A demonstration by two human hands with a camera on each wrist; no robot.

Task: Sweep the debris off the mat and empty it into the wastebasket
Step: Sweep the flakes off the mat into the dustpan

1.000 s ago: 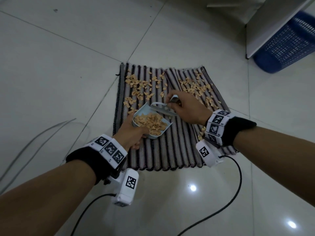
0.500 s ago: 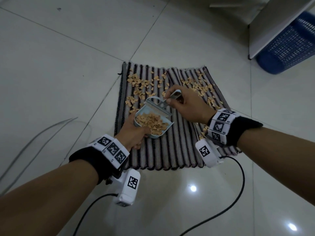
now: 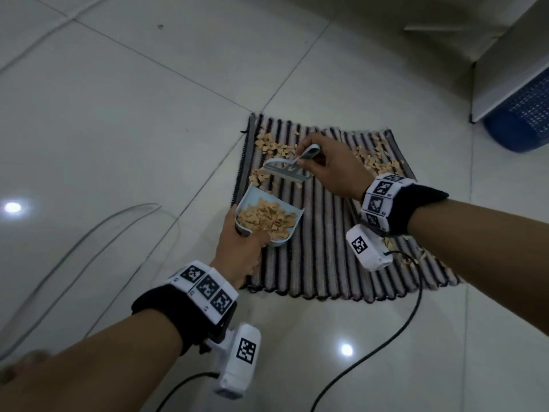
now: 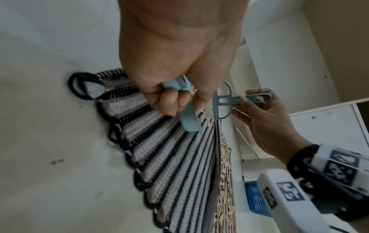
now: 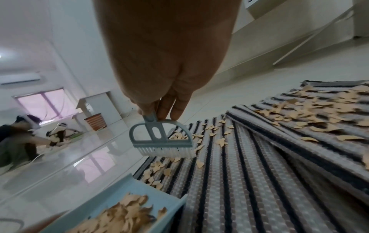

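Observation:
A striped mat lies on the tile floor, with tan debris scattered over its far half. My left hand grips the handle of a light blue dustpan heaped with debris, set on the mat's left side. My right hand pinches the handle of a small grey brush, whose white bristles touch the mat just beyond the pan's mouth. In the left wrist view the fingers curl round the pan's handle. The blue wastebasket lies at the far right.
White furniture stands beside the wastebasket at the top right. Grey cables curve over the floor on the left, and a black cable trails from my right wrist. A person sits in the far background of the right wrist view.
The brush has moved away from the pan's mouth toward the far debris. The dustpan has shifted slightly left and nearer the mat's left edge.

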